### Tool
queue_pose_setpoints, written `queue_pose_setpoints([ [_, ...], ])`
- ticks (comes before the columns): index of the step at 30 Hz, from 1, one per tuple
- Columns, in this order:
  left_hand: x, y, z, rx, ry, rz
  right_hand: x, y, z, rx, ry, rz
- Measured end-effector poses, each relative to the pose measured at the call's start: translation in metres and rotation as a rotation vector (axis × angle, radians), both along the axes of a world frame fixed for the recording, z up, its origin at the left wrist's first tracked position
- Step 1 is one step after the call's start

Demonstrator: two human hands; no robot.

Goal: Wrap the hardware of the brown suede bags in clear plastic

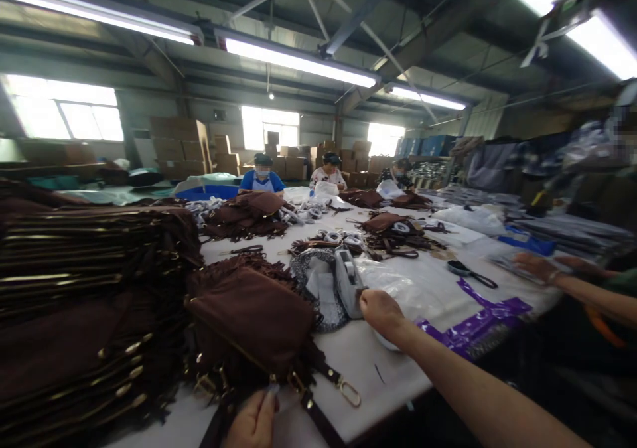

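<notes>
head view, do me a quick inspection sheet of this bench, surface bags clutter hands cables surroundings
Surface: pale worktable, partly bare at the near edge, crowded beyond.
Job's things: brown fringed bag with gold-coloured clips; grey tape dispenser to its right.
Clutter: purple plastic wrapping, dark loop strap, stacked brown bags at left.
Hands: left hand by the fringed bag's straps, grip unclear; right hand at the dispenser's near end.
Cables: nothing seen on the worktable.
Surroundings: co-workers opposite, cardboard cartons behind, tube lights overhead.
</notes>
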State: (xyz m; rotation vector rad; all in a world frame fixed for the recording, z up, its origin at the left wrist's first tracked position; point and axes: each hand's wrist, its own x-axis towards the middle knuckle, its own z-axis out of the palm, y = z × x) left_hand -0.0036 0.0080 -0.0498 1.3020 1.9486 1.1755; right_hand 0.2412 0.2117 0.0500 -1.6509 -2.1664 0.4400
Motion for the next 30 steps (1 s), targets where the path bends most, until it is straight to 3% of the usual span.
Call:
queue_pose_setpoints([
  [3,0.01,-0.007,0.018,-0.004,-0.035,0.028,-0.024,-0.045,-0.001,-0.09,0.079,0.234],
  [6,0.018,-0.012,0.031,0.009,-0.015,0.04,-0.055,-0.093,-0.006,-0.34,0.307,0.458],
  [9,0.022,-0.016,0.037,0.023,0.046,0.048,-0.084,-0.124,-0.013,-0.456,0.392,0.543],
  [15,0.021,-0.022,0.033,0.037,0.155,0.051,-0.12,-0.126,-0.027,-0.444,0.264,0.457],
  [22,0.02,-0.022,0.027,-0.051,0.309,0.048,-0.128,-0.125,-0.036,-0.345,0.123,0.369],
  [30,0.02,-0.024,0.016,-0.084,0.428,0.018,-0.14,-0.13,-0.038,-0.557,0.209,0.159],
])
